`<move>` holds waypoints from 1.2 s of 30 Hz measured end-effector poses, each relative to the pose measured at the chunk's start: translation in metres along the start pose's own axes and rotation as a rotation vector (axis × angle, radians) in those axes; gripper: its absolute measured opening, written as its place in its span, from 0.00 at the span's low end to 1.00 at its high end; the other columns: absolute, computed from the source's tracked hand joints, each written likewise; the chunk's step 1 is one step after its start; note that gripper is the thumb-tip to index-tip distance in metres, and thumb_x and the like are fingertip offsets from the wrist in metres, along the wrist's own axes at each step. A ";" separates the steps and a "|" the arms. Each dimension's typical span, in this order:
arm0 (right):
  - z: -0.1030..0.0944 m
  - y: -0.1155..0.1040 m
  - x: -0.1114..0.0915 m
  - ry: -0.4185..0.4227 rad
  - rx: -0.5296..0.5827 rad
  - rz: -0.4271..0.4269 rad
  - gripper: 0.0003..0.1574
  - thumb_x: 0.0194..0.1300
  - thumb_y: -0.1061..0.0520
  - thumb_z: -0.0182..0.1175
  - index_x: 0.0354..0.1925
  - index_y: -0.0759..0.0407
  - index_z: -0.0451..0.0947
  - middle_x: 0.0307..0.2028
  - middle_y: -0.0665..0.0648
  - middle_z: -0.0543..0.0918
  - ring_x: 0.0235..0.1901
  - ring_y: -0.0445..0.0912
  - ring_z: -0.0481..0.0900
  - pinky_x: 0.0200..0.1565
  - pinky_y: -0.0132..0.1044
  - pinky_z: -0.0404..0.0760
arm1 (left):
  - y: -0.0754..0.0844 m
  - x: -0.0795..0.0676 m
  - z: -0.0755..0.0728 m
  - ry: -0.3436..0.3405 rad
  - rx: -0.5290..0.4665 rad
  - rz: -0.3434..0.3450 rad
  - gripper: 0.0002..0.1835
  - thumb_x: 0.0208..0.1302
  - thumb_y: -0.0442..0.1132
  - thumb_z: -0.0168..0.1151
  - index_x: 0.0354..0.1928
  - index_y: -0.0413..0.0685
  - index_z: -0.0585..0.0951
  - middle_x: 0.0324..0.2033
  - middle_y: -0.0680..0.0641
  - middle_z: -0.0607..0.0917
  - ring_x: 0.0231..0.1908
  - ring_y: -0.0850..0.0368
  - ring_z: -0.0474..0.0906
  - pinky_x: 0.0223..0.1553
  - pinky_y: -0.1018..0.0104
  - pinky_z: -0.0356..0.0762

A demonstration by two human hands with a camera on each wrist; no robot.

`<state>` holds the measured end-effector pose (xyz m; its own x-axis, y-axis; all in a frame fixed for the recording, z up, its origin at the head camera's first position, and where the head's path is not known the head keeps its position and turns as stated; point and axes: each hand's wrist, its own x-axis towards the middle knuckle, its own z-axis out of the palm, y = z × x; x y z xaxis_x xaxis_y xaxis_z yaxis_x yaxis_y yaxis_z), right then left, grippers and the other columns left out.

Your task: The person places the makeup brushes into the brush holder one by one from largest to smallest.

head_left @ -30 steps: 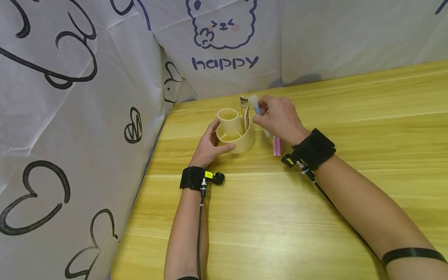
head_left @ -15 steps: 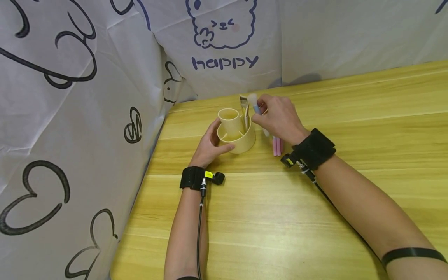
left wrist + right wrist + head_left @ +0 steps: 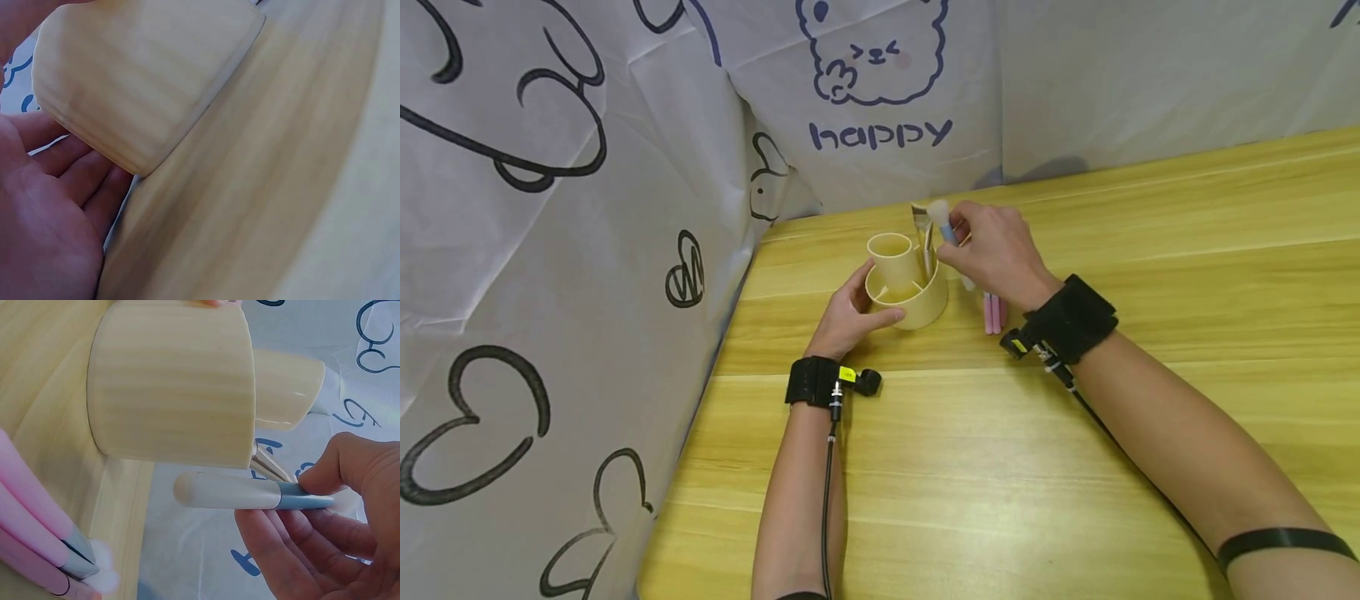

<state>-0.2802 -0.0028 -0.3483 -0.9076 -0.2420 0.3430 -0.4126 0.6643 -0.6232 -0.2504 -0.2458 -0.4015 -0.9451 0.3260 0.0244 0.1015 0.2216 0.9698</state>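
Note:
My left hand [image 3: 842, 317] grips the side of a pale yellow brush holder [image 3: 925, 310], with the thumb in front and fingers behind. The holder stands upright on the table, a taller round cup in its middle and dividers around that. Brushes with metallic ferrules [image 3: 927, 250] stand in a rear right compartment. My right hand [image 3: 1000, 250] pinches a makeup brush [image 3: 231, 490] by its blue ferrule. This brush has a white handle pointing down and pale bristles [image 3: 938, 212] on top. In the right wrist view its rounded handle end is beside the holder's wall, outside it.
Pink-handled brushes [image 3: 992, 315] lie on the wood-grain table [image 3: 940, 467] below my right hand, their white bristles showing in the right wrist view. White cloth with drawings [image 3: 880, 167] hangs behind the table and along its left side.
The makeup brush in my right hand has shifted slightly left, toward the brushes in the holder. The holder moved a touch right early on; my left hand keeps its grip.

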 end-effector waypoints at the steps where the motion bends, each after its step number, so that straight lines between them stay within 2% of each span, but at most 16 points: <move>1: 0.000 0.000 0.000 0.001 0.001 0.000 0.14 0.57 0.52 0.60 0.38 0.61 0.79 0.30 0.55 0.81 0.26 0.48 0.76 0.28 0.37 0.73 | 0.000 0.000 0.000 0.001 -0.001 0.002 0.49 0.56 0.36 0.70 0.75 0.50 0.52 0.71 0.48 0.61 0.70 0.58 0.56 0.70 0.59 0.52; 6: 0.000 0.000 0.000 0.006 0.004 -0.004 0.14 0.57 0.52 0.60 0.38 0.61 0.79 0.30 0.55 0.82 0.27 0.48 0.77 0.29 0.38 0.74 | -0.001 0.002 0.000 0.001 -0.006 0.014 0.48 0.55 0.36 0.71 0.75 0.51 0.54 0.70 0.48 0.62 0.69 0.57 0.56 0.70 0.58 0.53; 20: 0.000 -0.002 0.000 0.023 0.005 -0.018 0.15 0.57 0.53 0.60 0.39 0.62 0.79 0.30 0.55 0.82 0.29 0.48 0.77 0.31 0.38 0.73 | -0.001 0.001 0.001 -0.014 -0.016 0.024 0.50 0.55 0.35 0.71 0.75 0.49 0.53 0.71 0.45 0.60 0.70 0.53 0.54 0.70 0.52 0.49; 27: 0.000 -0.002 0.000 0.026 0.003 -0.022 0.15 0.57 0.53 0.59 0.39 0.62 0.80 0.31 0.55 0.83 0.29 0.47 0.77 0.31 0.38 0.74 | -0.001 0.002 0.001 -0.013 -0.003 0.014 0.49 0.56 0.33 0.69 0.75 0.46 0.52 0.71 0.43 0.60 0.69 0.51 0.56 0.70 0.53 0.51; 36: 0.000 -0.003 -0.001 0.021 -0.003 -0.014 0.15 0.57 0.53 0.60 0.40 0.62 0.79 0.32 0.55 0.83 0.29 0.47 0.78 0.30 0.38 0.75 | -0.001 0.001 0.001 -0.011 -0.007 0.041 0.46 0.53 0.34 0.71 0.72 0.48 0.57 0.68 0.43 0.64 0.70 0.52 0.55 0.71 0.51 0.48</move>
<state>-0.2783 -0.0051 -0.3466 -0.8999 -0.2369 0.3661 -0.4252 0.6633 -0.6158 -0.2514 -0.2449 -0.4031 -0.9366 0.3450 0.0615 0.1378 0.2011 0.9698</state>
